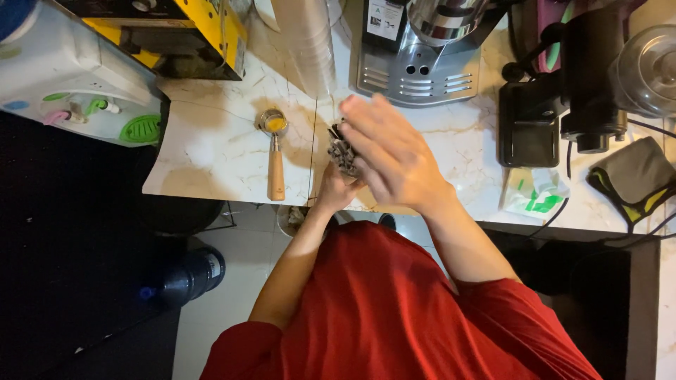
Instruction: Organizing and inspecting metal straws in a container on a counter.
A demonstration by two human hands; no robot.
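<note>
My left hand (336,186) grips a small metal object (343,153) with a ridged, knurled body, held above the marble counter's (211,141) front edge. My right hand (389,151) is flat, fingers together and stretched out, blurred, hovering over the top of that object and covering part of it. What the object is exactly stays unclear. To the left, a portafilter (274,151) with a wooden handle lies on the counter, its basket holding something yellow-orange.
A silver espresso machine (419,53) stands at the back centre, a black grinder (591,84) at the right, a yellow machine (176,35) at the back left. A folded cloth (634,179) and a green-white packet (535,193) lie right. A water jug (190,276) sits on the floor.
</note>
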